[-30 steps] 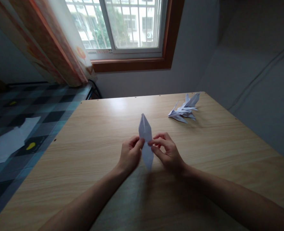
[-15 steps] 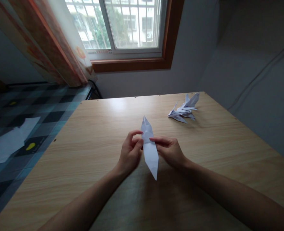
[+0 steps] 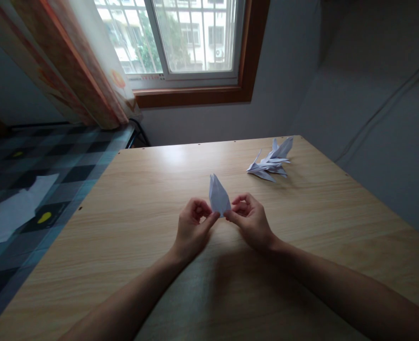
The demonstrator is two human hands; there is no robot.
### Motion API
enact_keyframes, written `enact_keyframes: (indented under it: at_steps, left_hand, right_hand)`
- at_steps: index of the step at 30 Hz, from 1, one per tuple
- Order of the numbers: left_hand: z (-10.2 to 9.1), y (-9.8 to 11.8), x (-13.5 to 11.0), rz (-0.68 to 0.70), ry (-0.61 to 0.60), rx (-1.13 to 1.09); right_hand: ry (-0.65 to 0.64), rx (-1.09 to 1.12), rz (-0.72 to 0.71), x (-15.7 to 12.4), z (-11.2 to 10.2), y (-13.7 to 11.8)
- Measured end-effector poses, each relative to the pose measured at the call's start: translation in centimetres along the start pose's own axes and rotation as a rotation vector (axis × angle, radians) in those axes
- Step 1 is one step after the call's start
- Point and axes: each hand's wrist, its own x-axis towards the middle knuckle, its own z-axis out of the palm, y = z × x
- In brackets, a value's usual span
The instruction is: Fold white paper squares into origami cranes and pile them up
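A folded white paper [image 3: 219, 196] stands between my hands above the middle of the wooden table, its pointed end away from me. My left hand [image 3: 194, 227] pinches its lower left corner between thumb and curled fingers. At the lower right corner, my right hand [image 3: 252, 220] grips it the same way, thumb along the bottom crease. The two thumbs nearly meet at the near edge. The paper's back side is hidden from me.
Several folded white paper pieces [image 3: 270, 163] lie in a pile at the table's far right. To the left, white sheets [image 3: 17, 213] rest on a checked cloth [image 3: 88, 156]. A window [image 3: 195, 38] and a curtain [image 3: 77, 61] are beyond the wooden table [image 3: 141, 189].
The long paper has been folded over across its middle, so its near pointed half no longer hangs toward me. Both thumbs have moved to the bottom crease.
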Motion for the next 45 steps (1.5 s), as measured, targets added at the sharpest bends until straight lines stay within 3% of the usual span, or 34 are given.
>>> enact_keyframes:
  at_steps: [7, 11, 19, 29, 33, 39, 45]
  left_hand:
    - [0.1, -0.1, 0.3, -0.154, -0.059, -0.156]
    - [-0.3, -0.7, 0.4, -0.178, -0.068, -0.091]
    - [-0.5, -0.7, 0.2, -0.223, -0.220, -0.048]
    - [-0.7, -1.0, 0.5, -0.196, -0.081, -0.089]
    - [-0.6, -0.6, 0.6, -0.214, -0.077, -0.139]
    - [-0.8, -0.4, 0.9, -0.182, 0.077, -0.167]
    - [-1.0, -0.5, 1.2, -0.219, 0.056, -0.166]
  right_hand:
    - [-0.104, -0.052, 0.029, -0.1, 0.0, -0.1]
    - [-0.137, -0.118, 0.057, -0.2, 0.0, 0.0]
    - [-0.124, -0.096, 0.045, 0.1, -0.3, -0.3]
    - [-0.205, -0.124, 0.157, -0.3, 0.0, -0.7]
    - [-0.230, -0.199, 0.183, -0.4, -0.1, -1.0]
    - [-0.292, -0.211, 0.175, -0.2, -0.3, -0.4]
    - [-0.319, -0.229, 0.218, -0.3, -0.2, -0.7]
